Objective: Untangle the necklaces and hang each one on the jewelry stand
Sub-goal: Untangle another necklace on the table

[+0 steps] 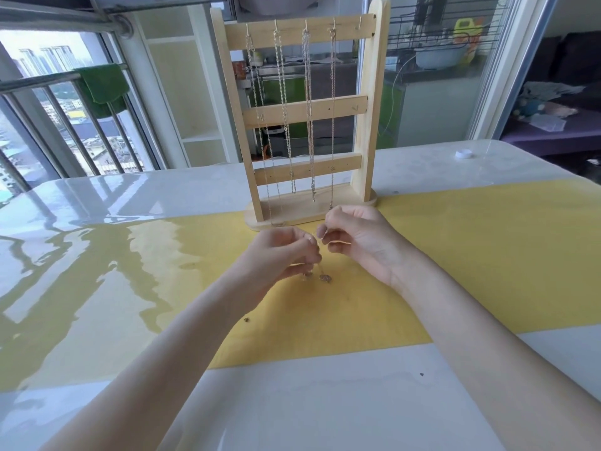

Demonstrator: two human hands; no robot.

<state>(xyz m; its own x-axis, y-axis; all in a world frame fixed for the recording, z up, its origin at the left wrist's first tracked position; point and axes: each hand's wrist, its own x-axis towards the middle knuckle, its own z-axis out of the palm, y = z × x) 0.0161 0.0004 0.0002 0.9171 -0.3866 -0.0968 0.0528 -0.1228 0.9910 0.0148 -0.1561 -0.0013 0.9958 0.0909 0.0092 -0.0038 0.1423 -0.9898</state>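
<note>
A wooden jewelry stand (364,125) stands upright at the far middle of the table. Several thin chain necklaces (284,102) hang from hooks on its top bar; the rightmost hook (358,26) is bare. Just in front of the stand's base, my left hand (279,255) and my right hand (354,239) pinch a fine necklace between them above the yellow cloth. Its small round pendant (325,278) dangles below my fingers, close to the table. The chain itself is thin and hard to see.
A glossy white table (292,402) carries a yellow cloth strip (487,255) under a clear cover. A small white cap (463,154) lies at the far right. A balcony railing and window are at the left, a glass door behind.
</note>
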